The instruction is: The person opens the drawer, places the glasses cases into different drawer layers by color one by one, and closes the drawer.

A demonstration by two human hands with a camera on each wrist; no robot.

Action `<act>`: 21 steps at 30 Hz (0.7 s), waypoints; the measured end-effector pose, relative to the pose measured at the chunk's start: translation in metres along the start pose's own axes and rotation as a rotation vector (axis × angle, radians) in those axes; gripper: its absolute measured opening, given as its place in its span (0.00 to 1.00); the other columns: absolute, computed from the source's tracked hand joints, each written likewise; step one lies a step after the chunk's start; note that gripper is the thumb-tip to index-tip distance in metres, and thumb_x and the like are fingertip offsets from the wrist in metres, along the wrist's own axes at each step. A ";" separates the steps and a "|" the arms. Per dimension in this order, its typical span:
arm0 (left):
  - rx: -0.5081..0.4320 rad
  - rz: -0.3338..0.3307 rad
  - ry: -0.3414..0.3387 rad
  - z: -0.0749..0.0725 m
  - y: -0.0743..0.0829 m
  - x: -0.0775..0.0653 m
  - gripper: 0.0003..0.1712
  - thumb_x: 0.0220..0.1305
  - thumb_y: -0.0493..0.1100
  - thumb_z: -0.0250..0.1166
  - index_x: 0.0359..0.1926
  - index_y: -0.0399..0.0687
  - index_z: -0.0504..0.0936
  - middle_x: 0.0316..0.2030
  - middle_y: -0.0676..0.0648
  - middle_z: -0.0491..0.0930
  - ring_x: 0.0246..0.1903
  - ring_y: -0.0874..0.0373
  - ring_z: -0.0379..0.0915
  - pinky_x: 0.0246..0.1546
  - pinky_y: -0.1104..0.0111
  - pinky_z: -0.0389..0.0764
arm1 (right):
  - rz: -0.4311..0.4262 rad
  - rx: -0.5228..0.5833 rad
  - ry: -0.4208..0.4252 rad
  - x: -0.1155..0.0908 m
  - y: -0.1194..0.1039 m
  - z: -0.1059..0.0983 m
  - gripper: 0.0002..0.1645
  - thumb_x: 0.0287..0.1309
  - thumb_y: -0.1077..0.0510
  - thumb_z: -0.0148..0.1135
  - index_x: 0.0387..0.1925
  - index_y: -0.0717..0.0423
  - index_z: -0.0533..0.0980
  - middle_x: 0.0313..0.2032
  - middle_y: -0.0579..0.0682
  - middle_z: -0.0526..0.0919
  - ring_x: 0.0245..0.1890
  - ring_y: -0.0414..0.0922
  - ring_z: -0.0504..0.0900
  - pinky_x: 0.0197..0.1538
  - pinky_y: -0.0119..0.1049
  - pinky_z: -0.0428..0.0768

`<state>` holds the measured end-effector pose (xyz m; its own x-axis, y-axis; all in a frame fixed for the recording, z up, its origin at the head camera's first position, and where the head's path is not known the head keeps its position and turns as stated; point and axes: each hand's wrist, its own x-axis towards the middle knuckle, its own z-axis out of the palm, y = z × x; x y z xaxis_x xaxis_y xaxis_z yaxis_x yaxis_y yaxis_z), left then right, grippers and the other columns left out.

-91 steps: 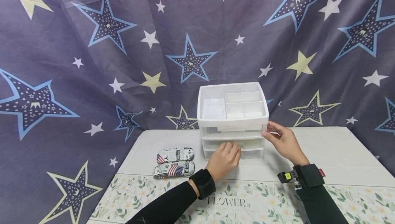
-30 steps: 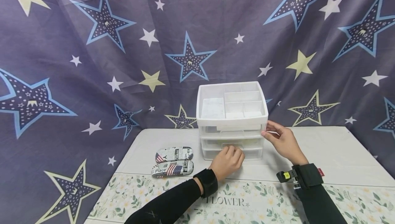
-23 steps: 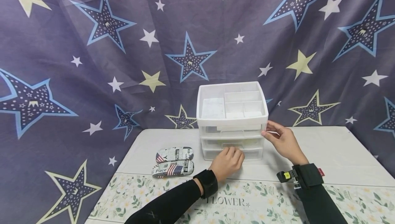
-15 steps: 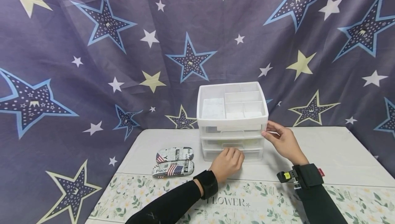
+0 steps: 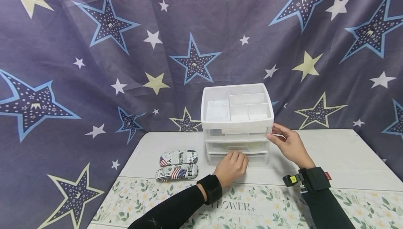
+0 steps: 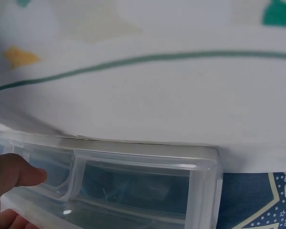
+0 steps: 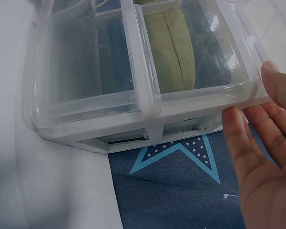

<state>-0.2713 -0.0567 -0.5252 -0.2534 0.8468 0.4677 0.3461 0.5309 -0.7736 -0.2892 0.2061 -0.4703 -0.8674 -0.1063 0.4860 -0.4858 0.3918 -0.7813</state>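
A white storage unit [image 5: 237, 124] with three clear drawers and a divided top tray stands on the table. My left hand [image 5: 232, 167] is at the bottom drawer [image 6: 133, 191], its fingers curled at the handle. In the left wrist view the thumb lies in the curved handle recess. My right hand [image 5: 290, 145] holds the unit's right front edge near the top drawer, thumb in front and fingers along the side. Inside the middle drawer, the right wrist view shows an olive-green fabric item [image 7: 170, 50]. The palm side of my left hand is hidden in the head view.
Two rounded, newsprint-patterned items with flag prints, a rear one [image 5: 178, 158] and a front one [image 5: 177, 172], lie left of the unit. A floral runner [image 5: 270, 204] covers the table's front part. A star-printed curtain [image 5: 126, 64] hangs close behind the unit.
Over the last second the bottom drawer has slid slightly out toward me, with my left hand at its front. Three seconds ago that hand was higher, over the middle drawer. My right hand has stayed put.
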 end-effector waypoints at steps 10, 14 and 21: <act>-0.005 -0.016 0.118 -0.010 -0.003 0.002 0.25 0.78 0.30 0.41 0.40 0.47 0.86 0.33 0.49 0.81 0.32 0.58 0.79 0.35 0.71 0.82 | -0.003 -0.013 0.005 0.000 -0.001 0.000 0.33 0.69 0.58 0.67 0.69 0.67 0.70 0.54 0.63 0.83 0.52 0.36 0.80 0.54 0.17 0.75; 0.006 -0.007 0.149 -0.025 -0.011 0.006 0.24 0.78 0.30 0.44 0.38 0.49 0.86 0.32 0.50 0.81 0.31 0.59 0.79 0.33 0.72 0.82 | -0.001 -0.021 0.007 0.000 -0.001 0.000 0.32 0.69 0.58 0.67 0.69 0.67 0.70 0.54 0.63 0.83 0.54 0.45 0.82 0.54 0.17 0.75; 0.016 0.006 0.126 -0.041 -0.017 0.007 0.18 0.77 0.33 0.50 0.38 0.49 0.86 0.32 0.50 0.82 0.31 0.60 0.79 0.33 0.73 0.81 | 0.000 -0.020 0.002 0.000 -0.001 0.001 0.33 0.69 0.58 0.66 0.70 0.67 0.69 0.54 0.64 0.83 0.56 0.58 0.81 0.54 0.16 0.74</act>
<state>-0.2413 -0.0583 -0.4915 -0.1354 0.8482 0.5122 0.3323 0.5258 -0.7830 -0.2882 0.2047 -0.4698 -0.8672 -0.1040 0.4870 -0.4835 0.4103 -0.7732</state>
